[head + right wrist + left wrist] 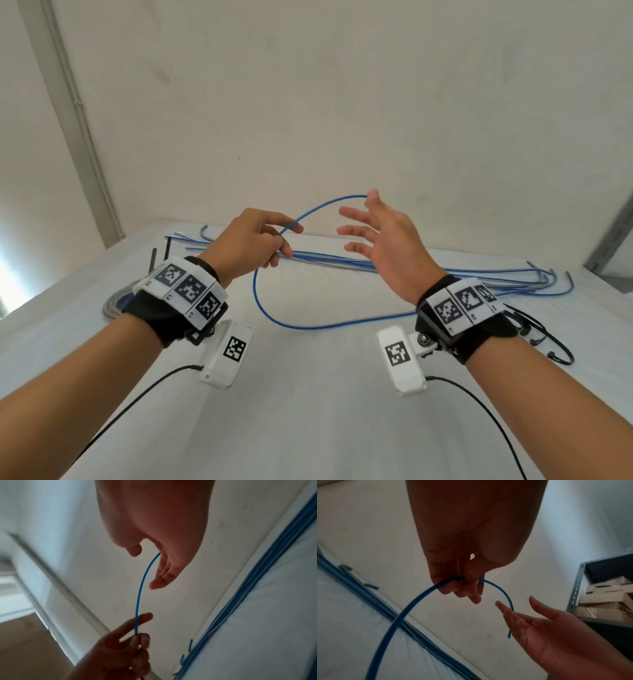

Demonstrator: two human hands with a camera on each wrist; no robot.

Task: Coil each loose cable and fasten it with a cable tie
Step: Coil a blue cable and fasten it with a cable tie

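Two hands raised over a table, one blue cable between them.
Head view: left hand (251, 240) pinches the cable (263, 308), which loops down onto the table (308, 411); right hand (383, 240) spread wide, the cable end at its thumb; more cables (445, 272) lie behind; left wrist view: fingers (462, 586) curled round the cable; right wrist view: fingers (164, 572) straight beside the cable.
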